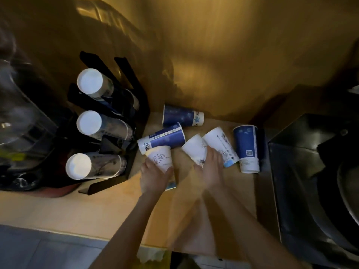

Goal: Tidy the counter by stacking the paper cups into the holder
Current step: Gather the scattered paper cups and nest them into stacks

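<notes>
Six loose paper cups lie scattered on the pale wooden table (pixel 81 208), all tapered cones with rolled rims. Nearest the left hand (pixel 153 176) is a white cup with a line drawing (pixel 160 159), and that hand's fingers are curled round its lower part, gripping it. Touching it above, a blue cup on its side (pixel 165 137) points its white base left. Behind that, against the wall, a second blue cup (pixel 182 115) lies flat too. The right hand (pixel 210 168), blurred with motion, is spread over a white cup in the middle (pixel 194 149); whether it has closed on it, I cannot tell. Just beside it leans a taller white cup with a pale blue band (pixel 220 144), and further right a tall blue cup (pixel 247 150) lies with its white rim end toward the camera. Off to the left sits the black holder (pixel 134 105), angular and matte, with three stacks of nested cups poking out, their flat white bases facing us: top stack (pixel 90 82), middle stack (pixel 89 123), bottom stack (pixel 78 166). At far right, a dark metal box (pixel 303 152), smooth and glossy.
</notes>
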Demonstrator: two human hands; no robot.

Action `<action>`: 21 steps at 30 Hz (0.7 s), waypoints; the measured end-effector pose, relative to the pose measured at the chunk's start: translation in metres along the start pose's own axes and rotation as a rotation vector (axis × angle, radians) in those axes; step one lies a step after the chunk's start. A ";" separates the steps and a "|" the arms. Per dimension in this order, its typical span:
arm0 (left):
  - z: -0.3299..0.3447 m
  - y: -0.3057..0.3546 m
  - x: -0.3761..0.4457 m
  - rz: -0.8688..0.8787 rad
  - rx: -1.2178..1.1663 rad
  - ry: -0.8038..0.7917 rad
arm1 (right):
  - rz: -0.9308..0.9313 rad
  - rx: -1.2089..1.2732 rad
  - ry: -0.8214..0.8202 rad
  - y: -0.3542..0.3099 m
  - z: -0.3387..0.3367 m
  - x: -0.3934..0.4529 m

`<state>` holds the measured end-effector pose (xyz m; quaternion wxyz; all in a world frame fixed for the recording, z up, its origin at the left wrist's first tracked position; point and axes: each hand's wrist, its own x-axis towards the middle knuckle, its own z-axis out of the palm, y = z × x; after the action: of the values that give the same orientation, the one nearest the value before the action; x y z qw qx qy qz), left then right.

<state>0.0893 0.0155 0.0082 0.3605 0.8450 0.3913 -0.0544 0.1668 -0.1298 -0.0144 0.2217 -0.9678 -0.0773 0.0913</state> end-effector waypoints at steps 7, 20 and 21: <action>0.006 -0.011 0.013 -0.331 -0.351 -0.153 | 0.055 0.034 0.053 0.003 0.010 0.001; -0.001 -0.027 0.009 -0.334 -0.526 -0.256 | 0.206 0.637 -0.099 -0.001 -0.037 -0.018; -0.003 -0.027 0.007 -0.342 -0.536 -0.275 | 0.190 0.670 -0.076 0.000 -0.035 -0.024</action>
<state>0.0746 0.0338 -0.0078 0.6049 0.6271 0.4752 -0.1227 0.1506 -0.1487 0.0203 0.5143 -0.8401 0.0394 0.1677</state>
